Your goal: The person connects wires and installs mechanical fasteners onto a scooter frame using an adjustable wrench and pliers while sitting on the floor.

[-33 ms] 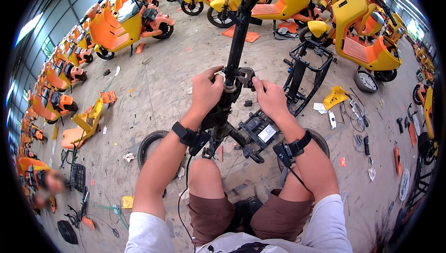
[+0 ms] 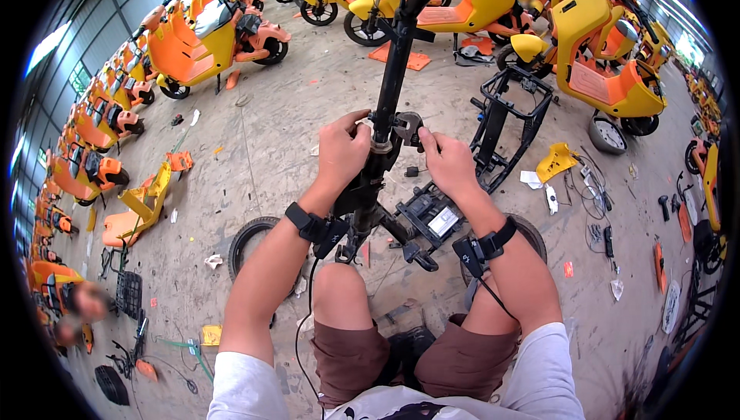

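In front of me a black handlebar stem (image 2: 391,80) rises from the collar of a stripped scooter frame (image 2: 493,134). My left hand (image 2: 341,150) is closed at the left side of the stem, index finger and thumb against it just above the collar. An adjustable wrench (image 2: 408,127) has its dark jaw end beside the stem. Closed round its handle is my right hand (image 2: 449,161), which covers most of it. Below the hands, between my knees and the stem, are black frame parts and a footrest-like bracket (image 2: 418,256).
Wheels (image 2: 254,246) flank the frame low down. Rows of yellow and orange scooters (image 2: 208,42) stand behind and at both sides. Loose yellow panels (image 2: 556,161), cables (image 2: 590,188) and a wheel hub (image 2: 607,134) lie on the concrete floor. A black cord hangs from my left wrist strap (image 2: 307,223).
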`<state>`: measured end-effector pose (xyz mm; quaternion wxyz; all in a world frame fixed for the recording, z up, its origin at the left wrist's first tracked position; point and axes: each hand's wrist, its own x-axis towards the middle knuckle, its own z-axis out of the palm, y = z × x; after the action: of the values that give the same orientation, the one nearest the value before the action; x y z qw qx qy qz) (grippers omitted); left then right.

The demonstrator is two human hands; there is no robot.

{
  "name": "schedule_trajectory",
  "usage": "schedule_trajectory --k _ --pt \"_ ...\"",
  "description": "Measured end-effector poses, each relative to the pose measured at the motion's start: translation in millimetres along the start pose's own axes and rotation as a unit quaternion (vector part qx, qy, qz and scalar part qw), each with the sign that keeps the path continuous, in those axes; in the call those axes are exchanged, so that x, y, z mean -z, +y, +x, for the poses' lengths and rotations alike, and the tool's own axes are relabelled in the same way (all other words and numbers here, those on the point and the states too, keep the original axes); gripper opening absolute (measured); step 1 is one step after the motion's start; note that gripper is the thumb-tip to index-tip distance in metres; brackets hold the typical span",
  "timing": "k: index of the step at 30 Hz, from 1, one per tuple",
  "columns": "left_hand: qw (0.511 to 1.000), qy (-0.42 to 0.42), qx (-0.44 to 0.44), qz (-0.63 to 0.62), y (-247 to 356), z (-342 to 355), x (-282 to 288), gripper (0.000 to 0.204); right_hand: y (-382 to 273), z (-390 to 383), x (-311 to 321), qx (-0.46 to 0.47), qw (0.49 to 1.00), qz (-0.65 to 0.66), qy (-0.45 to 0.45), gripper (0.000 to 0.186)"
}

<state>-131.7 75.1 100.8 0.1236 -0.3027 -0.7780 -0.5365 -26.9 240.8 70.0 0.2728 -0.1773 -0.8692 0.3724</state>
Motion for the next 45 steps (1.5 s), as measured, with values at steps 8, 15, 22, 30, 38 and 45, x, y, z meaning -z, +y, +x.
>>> schedule_trajectory --k 8,15,22,30,38,45 --pt "1.000 0.003 0.013 -0.026 -5.6 1.0 -2.6 0.031 1.4 10.8 8.2 -0.005 0.997 -0.042 -0.064 0.064" --pt "1.000 -0.007 -0.004 0.010 -8.2 3.6 -0.7 0.030 4.0 14.9 10.0 -0.027 0.994 -0.024 -0.105 0.069" --pt "0.998 0.011 -0.058 0.020 -3.8 3.0 0.9 0.026 0.7 0.9 -1.2 -0.018 0.999 -0.030 -0.011 0.064" --pt "0.955 -0.026 -0.236 0.179 11.4 11.7 58.4 0.021 17.0 -9.7 23.0 -0.020 0.999 0.038 -0.004 0.061" --pt "0.768 -0.095 -0.545 0.323 98.0 61.3 159.4 0.016 26.4 -18.2 43.0 -0.054 0.996 0.076 -0.018 0.059" --pt "0.776 0.009 -0.614 0.146 223.4 69.5 113.0 0.050 37.8 -19.6 50.1 -0.079 0.993 0.087 -0.015 0.059"
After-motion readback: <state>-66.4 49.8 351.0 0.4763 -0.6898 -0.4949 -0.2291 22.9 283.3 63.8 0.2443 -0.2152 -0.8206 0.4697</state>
